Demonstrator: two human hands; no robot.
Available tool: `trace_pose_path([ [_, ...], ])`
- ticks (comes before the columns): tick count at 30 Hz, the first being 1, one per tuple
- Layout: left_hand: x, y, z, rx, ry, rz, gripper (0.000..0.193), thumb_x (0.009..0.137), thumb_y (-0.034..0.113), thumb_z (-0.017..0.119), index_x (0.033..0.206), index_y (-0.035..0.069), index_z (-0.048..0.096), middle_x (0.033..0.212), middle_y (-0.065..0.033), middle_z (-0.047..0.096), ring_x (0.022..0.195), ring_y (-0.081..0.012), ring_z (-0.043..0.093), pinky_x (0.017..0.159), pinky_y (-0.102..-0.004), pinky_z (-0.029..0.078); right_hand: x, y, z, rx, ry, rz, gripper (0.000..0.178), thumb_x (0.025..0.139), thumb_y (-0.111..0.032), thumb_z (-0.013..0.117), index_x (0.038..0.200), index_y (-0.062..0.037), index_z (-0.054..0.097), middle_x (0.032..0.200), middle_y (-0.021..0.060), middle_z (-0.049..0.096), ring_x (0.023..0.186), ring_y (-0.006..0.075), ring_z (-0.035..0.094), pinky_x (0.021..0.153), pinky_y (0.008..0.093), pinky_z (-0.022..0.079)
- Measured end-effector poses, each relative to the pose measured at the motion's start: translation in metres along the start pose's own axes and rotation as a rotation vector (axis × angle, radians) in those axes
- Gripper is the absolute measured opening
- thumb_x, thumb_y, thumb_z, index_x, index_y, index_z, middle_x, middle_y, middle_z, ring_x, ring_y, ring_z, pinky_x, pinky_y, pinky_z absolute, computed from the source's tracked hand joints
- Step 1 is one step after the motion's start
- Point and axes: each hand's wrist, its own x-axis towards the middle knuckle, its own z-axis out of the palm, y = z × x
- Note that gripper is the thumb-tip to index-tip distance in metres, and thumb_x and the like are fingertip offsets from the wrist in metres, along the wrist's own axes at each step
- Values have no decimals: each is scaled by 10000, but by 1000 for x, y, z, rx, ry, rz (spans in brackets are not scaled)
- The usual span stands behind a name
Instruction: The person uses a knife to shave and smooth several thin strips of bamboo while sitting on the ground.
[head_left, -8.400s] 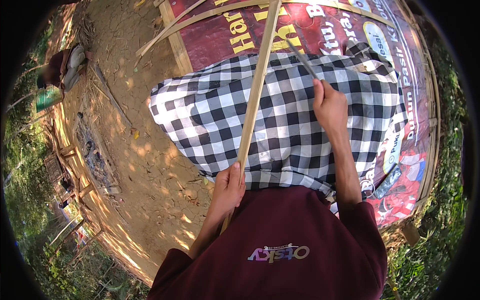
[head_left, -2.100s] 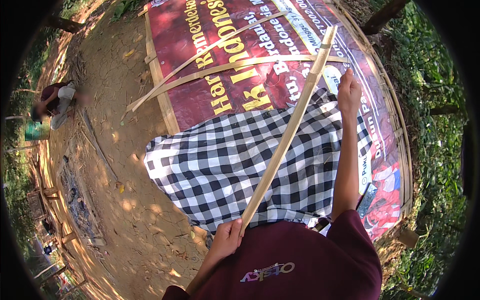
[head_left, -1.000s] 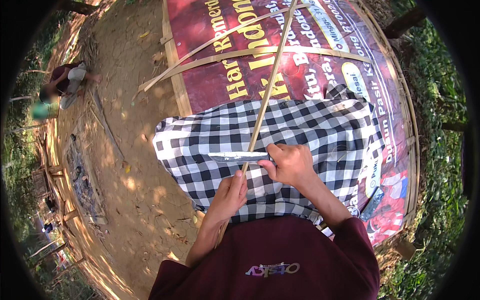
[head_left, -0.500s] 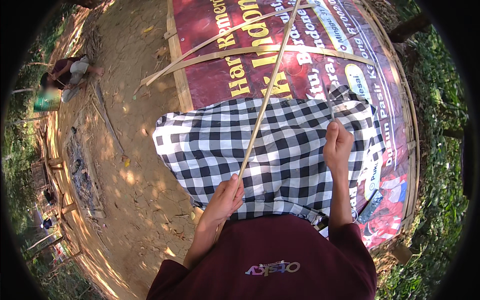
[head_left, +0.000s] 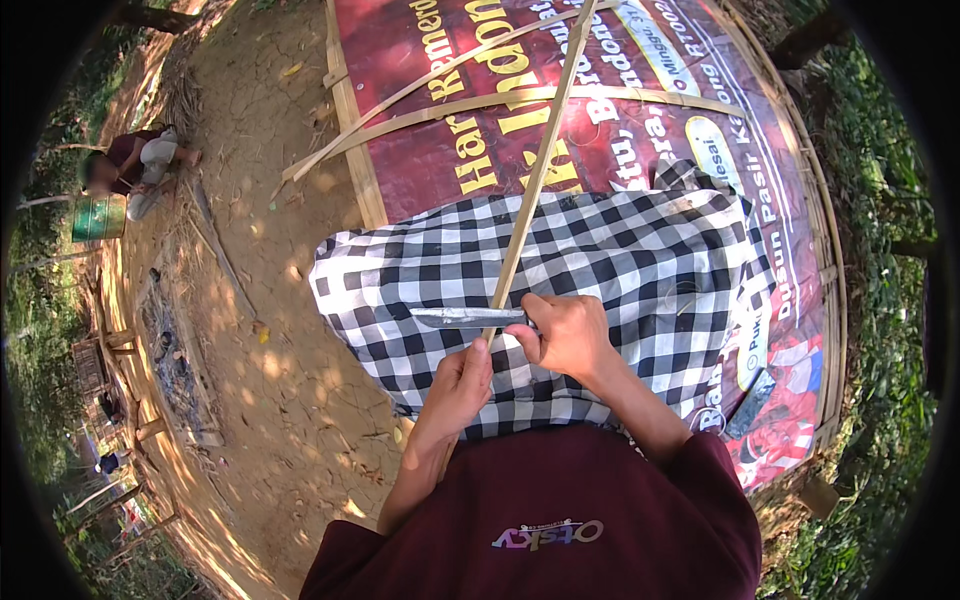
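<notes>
A long thin bamboo strip (head_left: 535, 170) runs from my lap up and away over the ground. My left hand (head_left: 460, 385) grips its near end, just above my knees. My right hand (head_left: 565, 335) holds a knife by the handle; the grey blade (head_left: 465, 318) points left and lies crosswise against the strip, right above my left hand. A black-and-white checked cloth (head_left: 620, 260) covers my legs under both hands.
A red printed banner (head_left: 480, 120) lies on the ground ahead, with other bamboo strips (head_left: 420, 85) crossing it. Bare cracked earth (head_left: 280, 380) lies to the left. A person (head_left: 130, 165) crouches at far left by a green bucket (head_left: 98, 217). Greenery borders the right.
Half a second ago my right hand was out to the right on the cloth. It has come back in, and the knife blade now lies across the strip by my left hand.
</notes>
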Motion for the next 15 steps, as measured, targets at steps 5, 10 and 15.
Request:
trace_pose_path([
  [5, 1, -2, -7, -27, 9, -39, 500, 1019, 468, 314, 684, 100, 365, 471, 48, 268, 348, -39, 201, 317, -212, 181, 1, 24, -2, -189, 38, 40, 481, 840, -510, 602, 647, -86, 481, 497, 60, 490, 413, 273, 527, 380, 368, 393],
  [10, 2, 6, -7, -104, -38, -69, 524, 1017, 492, 281, 666, 109, 348, 458, 46, 261, 328, -43, 196, 300, -212, 177, 9, 51, -9, -296, 161, 92, 462, 855, -473, 611, 640, -77, 507, 476, 81, 510, 409, 273, 547, 399, 391, 410],
  [15, -41, 4, -57, -254, 20, -84, 551, 1008, 525, 264, 655, 110, 339, 447, 43, 240, 319, -50, 190, 299, -213, 178, 9, 136, -81, -281, 453, 652, 460, 999, -337, 432, 747, 22, 569, 509, 156, 488, 432, 268, 449, 453, 407, 343],
])
